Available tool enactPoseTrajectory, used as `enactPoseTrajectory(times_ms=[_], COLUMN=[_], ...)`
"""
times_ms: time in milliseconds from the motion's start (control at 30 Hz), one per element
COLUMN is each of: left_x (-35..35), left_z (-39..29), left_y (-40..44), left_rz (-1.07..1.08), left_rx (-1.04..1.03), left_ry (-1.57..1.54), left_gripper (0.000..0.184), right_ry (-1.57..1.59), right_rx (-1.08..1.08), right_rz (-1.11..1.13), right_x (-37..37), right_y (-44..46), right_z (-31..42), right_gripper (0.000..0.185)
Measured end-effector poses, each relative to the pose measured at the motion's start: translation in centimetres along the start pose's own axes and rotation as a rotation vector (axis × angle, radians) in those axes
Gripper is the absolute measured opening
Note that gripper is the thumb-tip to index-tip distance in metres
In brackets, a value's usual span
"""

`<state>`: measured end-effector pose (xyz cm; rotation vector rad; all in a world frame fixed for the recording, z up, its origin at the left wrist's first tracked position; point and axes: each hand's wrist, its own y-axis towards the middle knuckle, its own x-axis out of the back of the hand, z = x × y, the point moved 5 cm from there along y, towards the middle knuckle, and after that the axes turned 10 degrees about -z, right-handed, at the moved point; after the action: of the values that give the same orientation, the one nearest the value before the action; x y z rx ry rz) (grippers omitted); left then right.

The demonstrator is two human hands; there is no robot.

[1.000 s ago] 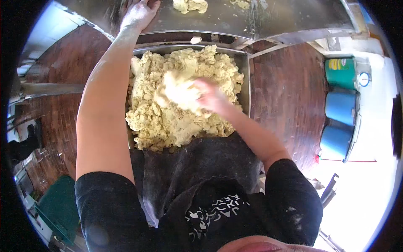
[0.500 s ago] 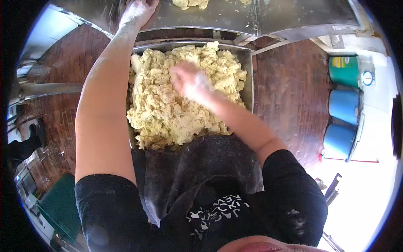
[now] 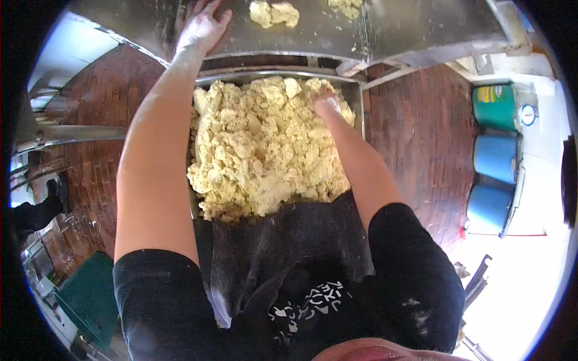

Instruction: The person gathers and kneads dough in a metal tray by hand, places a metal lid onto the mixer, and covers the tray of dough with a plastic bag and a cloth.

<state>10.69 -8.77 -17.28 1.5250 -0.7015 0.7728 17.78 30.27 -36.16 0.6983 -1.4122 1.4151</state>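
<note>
Crumbly pale yellow dough [image 3: 253,138] is heaped in a deep metal tub [image 3: 226,77] in front of my body. My left hand [image 3: 205,29], dusted with flour, rests on the steel table above the tub, its fingers spread and holding nothing. At the far right part of the heap, my right hand [image 3: 327,103] is down in the dough, fingers bent into it and their tips partly hidden. A dark apron [image 3: 271,240] touches the near side of the dough.
Lumps of dough [image 3: 274,14] lie on the steel table [image 3: 313,37] beyond the tub. Along the right wall stand a green barrel [image 3: 495,108] and two blue barrels [image 3: 494,157]. A green bin [image 3: 90,295] is at lower left, and another person's dark shoe [image 3: 60,192] shows at left.
My right hand has moved from above the middle of the dough to its far right part. The left hand stays on the table, its fingers now more spread. The view has shifted slightly.
</note>
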Motion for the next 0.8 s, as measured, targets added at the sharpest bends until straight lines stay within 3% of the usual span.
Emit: enactPoseTrajectory(times_ms=[67, 167, 300, 367, 433, 500, 567, 633, 700, 733, 800], left_x=[0.4, 0.2, 1.3, 1.8, 1.9, 1.9, 1.6, 1.7, 1.6, 1.5, 1.7], left_z=[-0.2, -0.6, -0.7, -0.9, -0.8, -1.0, -0.9, -0.9, -0.9, -0.9, -0.9], left_y=[-0.2, -0.3, -0.3, -0.2, -0.3, -0.1, -0.1, -0.1, -0.2, -0.2, -0.1], left_rz=[-0.044, -0.012, 0.045, 0.047, 0.041, 0.032, 0.025, 0.017, 0.034, 0.051, 0.067], left_rx=[0.022, 0.082, 0.156, 0.118, 0.117, 0.114, 0.122, 0.111, 0.124, 0.141, 0.152], left_ry=[-0.064, -0.118, -0.211, -0.143, -0.160, -0.165, -0.153, -0.153, -0.175, -0.196, -0.192], left_gripper=[0.062, 0.062, 0.061, 0.060, 0.060, 0.060, 0.060, 0.059, 0.059, 0.059, 0.059], right_ry=[-0.068, 0.080, 0.384, 0.574, 0.516, 0.296, 0.210, 0.261, 0.181, 0.446, 0.391], right_rx=[0.037, 0.171, 0.766, 1.056, 0.873, 0.831, 0.858, 0.945, 0.889, 1.073, 1.236], right_rz=[0.086, -0.171, -0.407, -0.843, -0.959, -1.128, -1.104, -0.883, -0.674, -0.660, -0.561], right_x=[0.6, 4.0, 8.1, 14.0, 19.6, 20.6, 20.9, 20.1, 18.2, 16.8, 13.4], right_y=[-1.0, -4.5, -10.0, -14.6, -14.9, -11.6, -8.0, -6.4, -7.7, -10.0, -15.2], right_z=[-0.1, 3.6, 11.1, 14.7, 17.7, 20.7, 22.3, 22.9, 22.2, 20.6, 18.4], right_gripper=[0.068, 0.071, 0.045, 0.039, 0.041, 0.044, 0.048, 0.052, 0.052, 0.048, 0.050])
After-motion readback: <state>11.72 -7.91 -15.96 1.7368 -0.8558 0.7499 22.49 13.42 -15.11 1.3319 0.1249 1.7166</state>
